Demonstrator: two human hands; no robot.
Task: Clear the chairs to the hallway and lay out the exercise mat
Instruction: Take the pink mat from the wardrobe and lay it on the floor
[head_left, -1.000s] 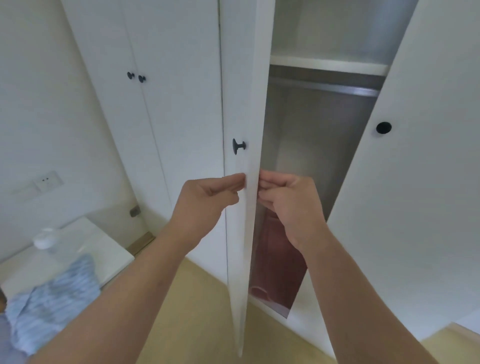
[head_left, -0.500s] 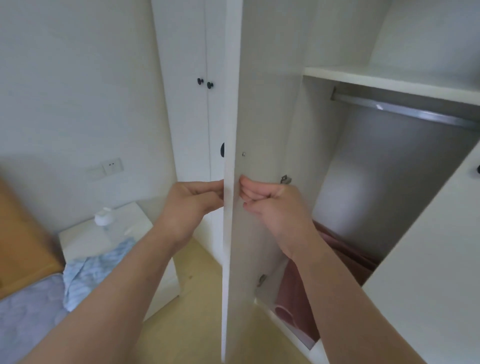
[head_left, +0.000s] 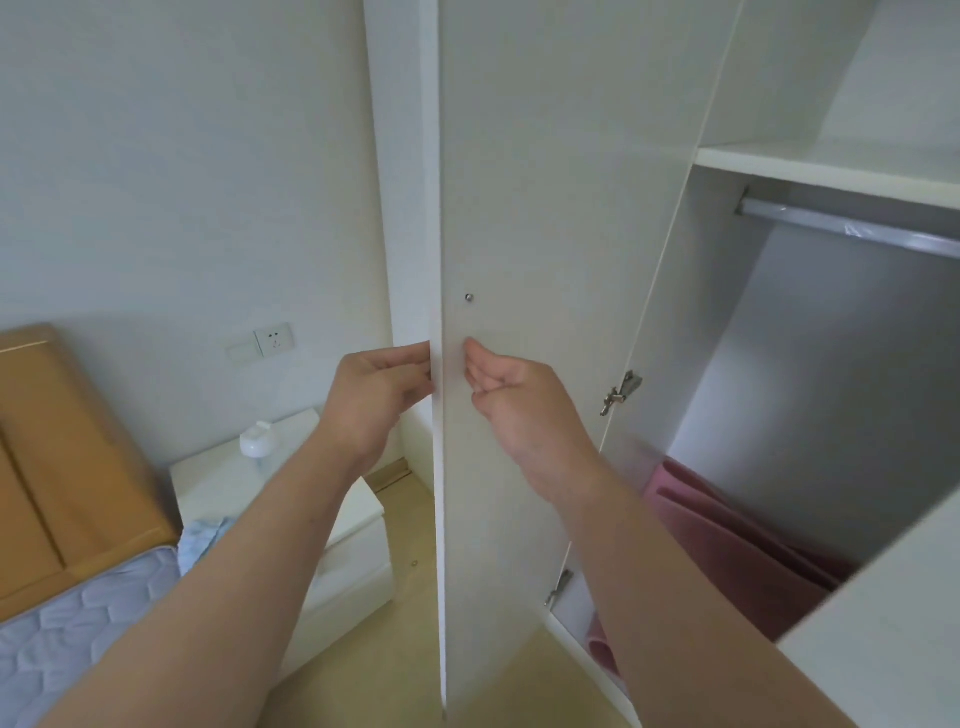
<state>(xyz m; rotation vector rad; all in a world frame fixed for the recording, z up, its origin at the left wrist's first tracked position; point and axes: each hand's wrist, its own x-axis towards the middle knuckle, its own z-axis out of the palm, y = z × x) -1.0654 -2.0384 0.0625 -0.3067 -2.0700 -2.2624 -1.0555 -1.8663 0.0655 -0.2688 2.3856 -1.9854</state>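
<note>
A white wardrobe door (head_left: 535, 208) stands swung open, seen almost edge-on in the middle of the view. My left hand (head_left: 382, 387) holds its front edge from the outer side, fingers curled against it. My right hand (head_left: 514, 400) is on the inner side, its curled fingertips against the panel just below a small screw. Inside the wardrobe (head_left: 831, 171), at the bottom right, lies a folded pink exercise mat (head_left: 727, 535), partly hidden by my right forearm and by the second door. No chairs are in view.
A second open wardrobe door (head_left: 893, 623) fills the lower right corner. To the left a white nightstand (head_left: 218, 488) carries a small white device (head_left: 258, 440). A bed with a wooden headboard (head_left: 57, 452) and a blue mattress (head_left: 78, 623) stands beside it. A hanging rail (head_left: 852, 228) runs under the shelf.
The door has swung further open to the left, showing more of the wardrobe's inside and the pink mat. Both hands have stayed on the door's edge. The view has turned left.
</note>
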